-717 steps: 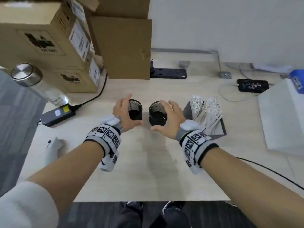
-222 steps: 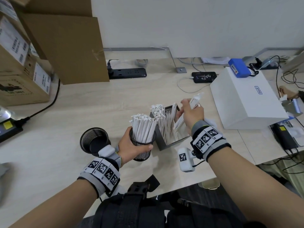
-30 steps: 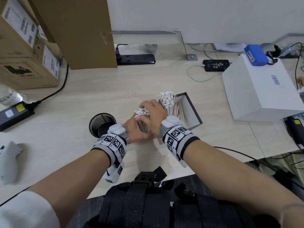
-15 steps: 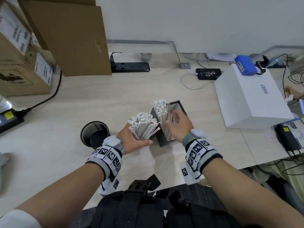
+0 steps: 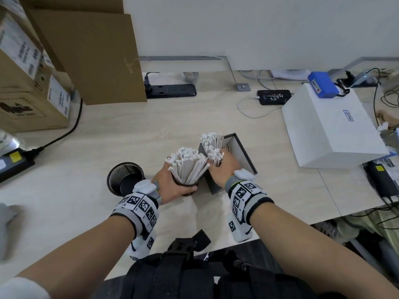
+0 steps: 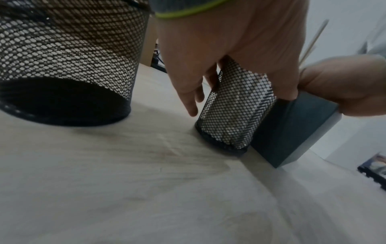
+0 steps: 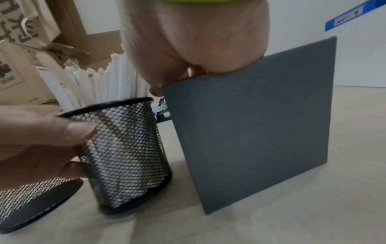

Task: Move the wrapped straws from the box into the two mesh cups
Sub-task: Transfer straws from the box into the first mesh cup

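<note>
From above, the left hand (image 5: 170,180) wraps the full cup (image 5: 187,186) and the right hand (image 5: 222,167) grabs straws (image 5: 212,147); only the wrist views show the box (image 7: 250,123) tipped.

Head view: high over the near edge of the bench (image 5: 133,134), facing forward and down. Wrist views: low by the bench top, very close, left one facing right at the filled mesh cup (image 6: 234,112), right one facing left. Shared by all three: filled mesh cup, grey box (image 7: 250,128), empty mesh cup (image 5: 125,176).
</note>
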Motion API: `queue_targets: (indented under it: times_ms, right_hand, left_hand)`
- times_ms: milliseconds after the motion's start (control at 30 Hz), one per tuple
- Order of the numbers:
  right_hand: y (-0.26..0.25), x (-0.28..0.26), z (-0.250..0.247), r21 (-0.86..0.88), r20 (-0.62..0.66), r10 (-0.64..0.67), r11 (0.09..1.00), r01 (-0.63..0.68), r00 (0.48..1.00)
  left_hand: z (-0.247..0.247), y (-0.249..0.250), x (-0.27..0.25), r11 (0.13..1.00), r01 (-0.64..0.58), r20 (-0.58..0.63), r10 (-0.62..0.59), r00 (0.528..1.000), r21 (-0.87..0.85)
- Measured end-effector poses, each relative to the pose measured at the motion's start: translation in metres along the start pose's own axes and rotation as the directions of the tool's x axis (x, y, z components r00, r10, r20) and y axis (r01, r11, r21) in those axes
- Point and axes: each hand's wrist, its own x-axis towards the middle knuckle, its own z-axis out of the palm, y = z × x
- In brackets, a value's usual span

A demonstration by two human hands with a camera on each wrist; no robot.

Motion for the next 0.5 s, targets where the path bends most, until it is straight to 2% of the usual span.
queue_targets:
  times_ms: [67, 133, 233, 333, 433, 500]
  right_hand:
    - [-0.001, 0.000, -0.001, 0.039, -0.007, 0.009, 0.999, -0.009, 1.000]
    - [-0.001, -0.001, -0.003, 0.056, -0.038, -0.005, 0.998, 0.007, 0.999]
    - [-0.003, -0.005, -0.009, 0.075, -0.094, -0.030, 0.996, 0.037, 0.995]
    - [-0.005, -0.006, -0.011, 0.079, -0.121, -0.053, 0.995, 0.062, 0.991]
    - [-0.006, -0.008, -0.015, 0.081, -0.167, -0.026, 0.996, 0.040, 0.986]
    - [-0.007, -0.008, -0.020, 0.086, -0.189, -0.001, 0.996, 0.018, 0.982]
  left_hand:
    - [-0.002, 0.001, 0.004, 0.995, -0.008, -0.096, -0.001, 0.995, -0.100]
    - [-0.006, 0.004, 0.006, 0.990, 0.004, -0.131, -0.022, 0.991, -0.139]
    - [-0.004, 0.002, 0.006, 0.996, 0.028, -0.074, -0.034, 0.997, -0.086]
    - [-0.002, 0.000, 0.010, 0.987, 0.096, -0.115, -0.111, 0.987, -0.126]
    - [-0.001, -0.005, 0.013, 0.996, 0.066, -0.053, -0.069, 0.996, -0.057]
    - [-0.001, -0.006, 0.013, 0.996, 0.075, -0.057, -0.078, 0.995, -0.039]
